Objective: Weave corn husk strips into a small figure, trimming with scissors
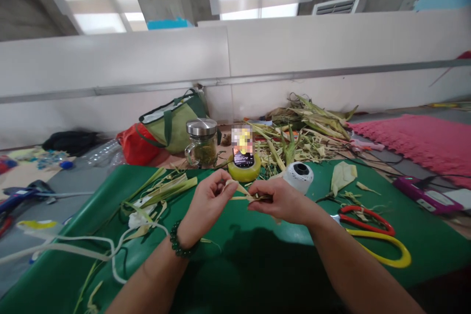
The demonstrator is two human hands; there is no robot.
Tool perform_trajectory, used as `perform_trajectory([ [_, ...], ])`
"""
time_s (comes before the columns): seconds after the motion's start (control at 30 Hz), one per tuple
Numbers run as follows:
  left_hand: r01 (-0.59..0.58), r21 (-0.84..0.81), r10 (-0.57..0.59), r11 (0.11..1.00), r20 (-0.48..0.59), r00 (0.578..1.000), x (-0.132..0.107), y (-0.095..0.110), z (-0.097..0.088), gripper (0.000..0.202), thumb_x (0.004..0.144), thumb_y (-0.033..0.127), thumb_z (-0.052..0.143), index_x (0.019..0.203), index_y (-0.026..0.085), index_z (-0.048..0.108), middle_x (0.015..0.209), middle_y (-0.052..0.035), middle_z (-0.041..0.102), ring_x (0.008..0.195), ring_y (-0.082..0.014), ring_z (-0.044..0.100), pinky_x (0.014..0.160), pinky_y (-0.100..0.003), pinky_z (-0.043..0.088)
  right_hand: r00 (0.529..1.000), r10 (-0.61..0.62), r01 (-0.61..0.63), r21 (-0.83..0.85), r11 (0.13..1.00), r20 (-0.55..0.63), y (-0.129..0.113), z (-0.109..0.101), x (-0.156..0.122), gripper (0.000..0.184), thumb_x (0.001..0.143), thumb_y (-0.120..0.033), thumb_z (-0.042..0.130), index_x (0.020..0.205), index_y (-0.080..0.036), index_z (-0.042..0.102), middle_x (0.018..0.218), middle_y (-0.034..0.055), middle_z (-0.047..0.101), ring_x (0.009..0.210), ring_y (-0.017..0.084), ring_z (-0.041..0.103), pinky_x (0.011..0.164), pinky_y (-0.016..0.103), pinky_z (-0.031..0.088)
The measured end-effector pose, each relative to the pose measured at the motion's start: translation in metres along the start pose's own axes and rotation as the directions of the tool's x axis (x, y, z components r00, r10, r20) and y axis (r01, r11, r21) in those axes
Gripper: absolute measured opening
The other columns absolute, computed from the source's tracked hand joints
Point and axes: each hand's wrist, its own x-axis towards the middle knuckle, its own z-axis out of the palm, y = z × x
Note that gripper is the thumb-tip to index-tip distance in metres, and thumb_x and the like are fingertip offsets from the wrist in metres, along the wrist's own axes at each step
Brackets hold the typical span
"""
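Observation:
Between my two hands stretches a pale strip of corn husk (241, 198), held above the green mat (265, 240). My left hand (211, 201), with a dark bead bracelet at its wrist, pinches one end. Closed around the other end is my right hand (281, 201); a bit of husk shows under its fingers. Just behind the right hand stands a white spool of thread (299, 176). Scissors with one red and one yellow handle (382, 243) lie beside my right forearm, their blades mostly hidden.
A phone (243, 154) leans in a yellow tape roll (244, 170). Left of it stands a lidded glass mug (201, 144), near a green bag (172, 127). Husk scraps (312, 122) pile at the back right. A white cable (112, 250) crosses the left. A purple power strip (423, 196) lies right.

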Motion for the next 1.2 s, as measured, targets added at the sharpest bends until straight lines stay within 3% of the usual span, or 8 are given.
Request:
perform_trajectory([
  [0.17, 0.062, -0.047, -0.046, 0.997, 0.289, 0.956, 0.006, -0.004, -0.004, 0.027, 0.078, 0.04, 0.06, 0.089, 0.015, 0.057, 0.065, 0.0027, 0.053, 0.057, -0.0102, 0.048, 0.054, -0.021, 0.038, 0.999, -0.028, 0.03, 0.063, 0.998, -0.033, -0.005, -0.001, -0.001, 0.017, 0.084, -0.029, 0.06, 0.095, -0.017, 0.055, 0.065, -0.004, 0.055, 0.054, 0.009, 0.048, 0.05, 0.019, 0.037],
  [0.27, 0.097, -0.093, -0.057, 0.991, 0.365, 0.929, 0.007, -0.008, 0.001, 0.029, 0.082, 0.042, 0.055, 0.088, 0.015, 0.058, 0.065, 0.0008, 0.057, 0.061, -0.0125, 0.054, 0.06, -0.024, 0.044, 0.998, -0.059, 0.06, 0.174, 0.983, -0.01, -0.006, 0.002, -0.001, 0.014, 0.089, -0.024, 0.05, 0.102, -0.02, 0.048, 0.077, -0.0003, 0.062, 0.066, 0.012, 0.058, 0.057, 0.021, 0.043],
  [0.4, 0.071, -0.085, -0.04, 0.994, 0.324, 0.945, 0.005, -0.01, 0.007, 0.029, 0.082, 0.041, 0.054, 0.088, 0.014, 0.059, 0.063, 0.0007, 0.056, 0.057, -0.0115, 0.051, 0.058, -0.024, 0.042, 0.998, -0.044, 0.051, 0.249, 0.967, -0.034, -0.003, 0.006, 0.001, 0.014, 0.09, -0.022, 0.048, 0.103, -0.02, 0.043, 0.081, 0.0018, 0.064, 0.074, 0.014, 0.062, 0.06, 0.022, 0.045],
  [0.57, -0.014, -0.101, 0.035, 0.995, 0.211, 0.977, 0.001, -0.014, 0.016, 0.02, 0.084, 0.029, 0.053, 0.098, 0.016, 0.052, 0.073, -0.0012, 0.061, 0.068, -0.0156, 0.061, 0.068, -0.027, 0.047, 0.996, 0.034, -0.026, 0.097, 0.995, -0.084, -0.001, 0.007, 0.004, 0.015, 0.093, -0.033, 0.045, 0.091, -0.019, 0.05, 0.066, -0.0023, 0.061, 0.054, 0.01, 0.052, 0.051, 0.021, 0.038],
  [0.73, -0.074, 0.074, 0.06, 0.995, 0.181, 0.982, -0.003, -0.018, 0.021, 0.059, 0.084, 0.017, 0.047, 0.139, 0.014, 0.026, 0.076, -0.0013, 0.065, 0.072, -0.0151, 0.061, 0.073, -0.027, 0.047, 0.993, 0.052, -0.041, 0.108, 0.993, -0.103, -0.002, 0.008, 0.006, 0.023, 0.089, -0.032, 0.051, 0.073, -0.017, 0.057, 0.064, -0.0013, 0.06, 0.056, 0.01, 0.052, 0.052, 0.021, 0.037],
  [0.93, -0.126, 0.151, 0.088, 0.981, 0.233, 0.968, -0.006, -0.009, 0.016, 0.072, 0.085, 0.016, 0.044, 0.147, 0.012, 0.008, 0.065, 0.0024, 0.061, 0.057, -0.0114, 0.049, 0.059, -0.022, 0.04, 0.971, 0.112, -0.069, 0.201, 0.977, -0.21, 0.0, 0.005, 0.005, 0.014, 0.073, -0.016, 0.056, 0.06, -0.017, 0.053, 0.054, -0.0038, 0.051, 0.049, 0.009, 0.045, 0.045, 0.02, 0.032],
  [1.1, 0.004, 0.045, -0.019, 0.999, 0.333, 0.943, -0.004, -0.009, 0.007, 0.071, 0.085, 0.025, 0.05, 0.146, 0.013, 0.015, 0.065, 0.0016, 0.06, 0.059, -0.0119, 0.05, 0.058, -0.022, 0.04, 0.98, 0.09, -0.041, 0.261, 0.964, -0.18, -0.002, -0.001, 0.005, 0.007, 0.075, -0.021, 0.056, 0.069, -0.017, 0.054, 0.062, -0.0022, 0.053, 0.055, 0.01, 0.047, 0.05, 0.021, 0.037],
  [1.2, 0.083, -0.07, -0.051, 0.994, 0.368, 0.928, 0.001, -0.015, 0.009, 0.057, 0.081, 0.036, 0.059, 0.132, 0.014, 0.044, 0.075, -0.0019, 0.061, 0.067, -0.0142, 0.055, 0.062, -0.024, 0.045, 0.991, 0.041, -0.001, 0.309, 0.951, -0.124, -0.003, 0.002, 0.004, 0.006, 0.082, -0.022, 0.049, 0.078, -0.018, 0.052, 0.071, -0.0011, 0.053, 0.062, 0.011, 0.049, 0.055, 0.022, 0.04],
])
